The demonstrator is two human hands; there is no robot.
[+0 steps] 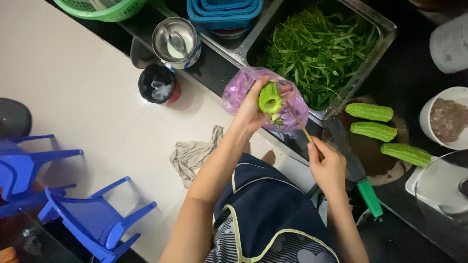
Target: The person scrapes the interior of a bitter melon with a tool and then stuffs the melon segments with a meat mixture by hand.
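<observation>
1. Just beyond the apron (263,204), the right hand (327,167) is closed around the end of a thin wooden stick (300,124), whose far tip pokes into the cut end of a bitter gourd piece (269,98).
2. The left hand (251,109) is wrapped around that gourd piece and holds it over a purple plastic bag (239,87); the two hands are apart, joined only by the stick.
3. Judging from the open end and the bits hanging below it, this piece looks partly cored, with scraps falling toward the bag.
4. To the right of the gourd piece, three more gourd pieces (373,131) lie side by side on a round chopping board (375,160) on the dark tabletop (404,238). Whether they are already cored cannot be told, so one piece is in hand and three wait.
5. Beside the board lies one knife with a green handle (369,197), untouched.
6. Right of the board stands one white bowl (446,119) of brownish filling.
7. Behind the gourd piece, a metal sink (385,29) holds a heap of leafy greens (317,48).
8. Left of the sink are a stack of blue tubs (224,12), one steel pot (175,41) and one green basket (105,9).
9. On the floor left of the gourd piece sit a cloth (192,153), one small bin (157,84) and blue plastic chairs (92,219), at least two.
</observation>
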